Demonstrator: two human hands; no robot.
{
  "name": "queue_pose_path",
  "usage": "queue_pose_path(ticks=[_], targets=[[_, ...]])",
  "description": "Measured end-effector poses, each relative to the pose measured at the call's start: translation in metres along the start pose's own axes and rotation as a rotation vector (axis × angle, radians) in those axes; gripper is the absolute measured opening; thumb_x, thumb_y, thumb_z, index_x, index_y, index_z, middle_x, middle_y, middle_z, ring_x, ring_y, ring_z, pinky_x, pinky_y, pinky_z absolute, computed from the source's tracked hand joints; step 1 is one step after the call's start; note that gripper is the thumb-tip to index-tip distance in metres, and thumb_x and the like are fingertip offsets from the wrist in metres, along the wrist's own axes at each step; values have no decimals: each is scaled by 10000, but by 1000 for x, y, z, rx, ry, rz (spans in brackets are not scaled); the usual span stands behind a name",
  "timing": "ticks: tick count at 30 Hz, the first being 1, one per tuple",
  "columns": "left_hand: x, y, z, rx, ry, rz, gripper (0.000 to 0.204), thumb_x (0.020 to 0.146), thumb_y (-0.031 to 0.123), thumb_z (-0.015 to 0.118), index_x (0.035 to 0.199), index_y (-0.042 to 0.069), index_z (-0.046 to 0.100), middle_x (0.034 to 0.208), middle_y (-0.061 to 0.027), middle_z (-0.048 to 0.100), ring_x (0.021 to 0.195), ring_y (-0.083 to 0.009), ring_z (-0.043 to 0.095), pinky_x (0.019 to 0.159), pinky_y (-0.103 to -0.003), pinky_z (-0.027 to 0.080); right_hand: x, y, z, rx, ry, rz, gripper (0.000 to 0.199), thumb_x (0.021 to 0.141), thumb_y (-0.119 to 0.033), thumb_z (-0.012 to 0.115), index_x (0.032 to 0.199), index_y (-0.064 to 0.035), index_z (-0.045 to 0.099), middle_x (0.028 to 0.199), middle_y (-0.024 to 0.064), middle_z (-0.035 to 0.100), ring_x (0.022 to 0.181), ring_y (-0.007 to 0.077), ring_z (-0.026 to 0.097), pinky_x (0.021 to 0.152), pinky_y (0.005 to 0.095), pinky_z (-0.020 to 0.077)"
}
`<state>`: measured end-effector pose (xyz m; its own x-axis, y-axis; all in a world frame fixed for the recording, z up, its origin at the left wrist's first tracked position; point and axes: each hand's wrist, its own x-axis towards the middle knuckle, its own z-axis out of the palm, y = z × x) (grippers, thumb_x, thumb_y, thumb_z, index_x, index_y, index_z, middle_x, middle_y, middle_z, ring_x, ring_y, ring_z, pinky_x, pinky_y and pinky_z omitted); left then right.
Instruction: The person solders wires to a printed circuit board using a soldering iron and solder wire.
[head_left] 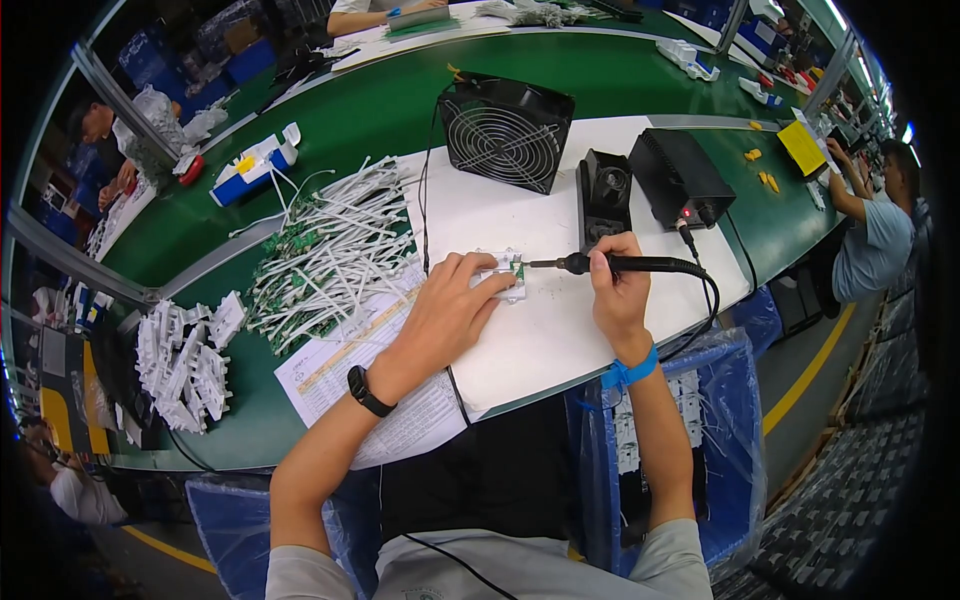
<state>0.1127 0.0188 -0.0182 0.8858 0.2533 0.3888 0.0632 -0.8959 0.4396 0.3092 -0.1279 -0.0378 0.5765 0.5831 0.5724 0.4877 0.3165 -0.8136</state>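
My right hand (621, 290) is closed round the black handle of a soldering iron (575, 263), whose metal tip points left. That tip reaches the edge of a small green circuit board (518, 270) set in a white plastic housing (514, 293). Fingers of my left hand (452, 305) press on the housing and board, holding them against a white work sheet (540, 345). Whether the tip touches the board I cannot tell. A black watch is on my left wrist, and a blue strap (630, 370) circles the right one.
Behind the work sit a black fan (507, 135), an iron stand (604, 200) and a black soldering station (680, 178). Left lie white cables with green boards (330, 250), printed papers (390, 420) and white housings (185, 365). A blue-lined bin (735, 420) stands below right. Other people sit around.
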Motion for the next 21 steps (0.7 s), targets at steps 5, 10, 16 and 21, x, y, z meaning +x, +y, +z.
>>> queue_pose_path(ticks=[5,10,16,21], targets=[[0,1,0,5,7,9,276,884,58,672,1159,85,688,1226,-118,592,1108,-321,547,956,-408,467,0,0,-2,-33,2,-6,86,994,-106,627,973,-52,563,770,-20,504,635,28,416,557,194,324],[0,3,4,41,10,12,326,879,47,665,1203,79,653,1225,-132,587,1110,-330,539,957,-415,462,-1,2,-3,31,105,-64,85,993,-102,621,961,-53,559,774,-16,517,634,32,418,556,200,328],[3,5,2,63,-15,-1,430,867,46,673,1293,96,643,1230,-128,591,1103,-325,540,958,-410,463,-4,0,-4,65,132,-16,89,984,-98,621,937,-49,565,766,-24,510,636,34,415,565,207,332],[8,4,-1,59,-61,-3,453,858,53,686,1307,109,662,1227,-117,604,1097,-315,552,953,-405,471,-7,7,-8,43,63,-16,87,947,-91,648,926,-54,573,745,-36,491,620,31,391,547,214,314]])
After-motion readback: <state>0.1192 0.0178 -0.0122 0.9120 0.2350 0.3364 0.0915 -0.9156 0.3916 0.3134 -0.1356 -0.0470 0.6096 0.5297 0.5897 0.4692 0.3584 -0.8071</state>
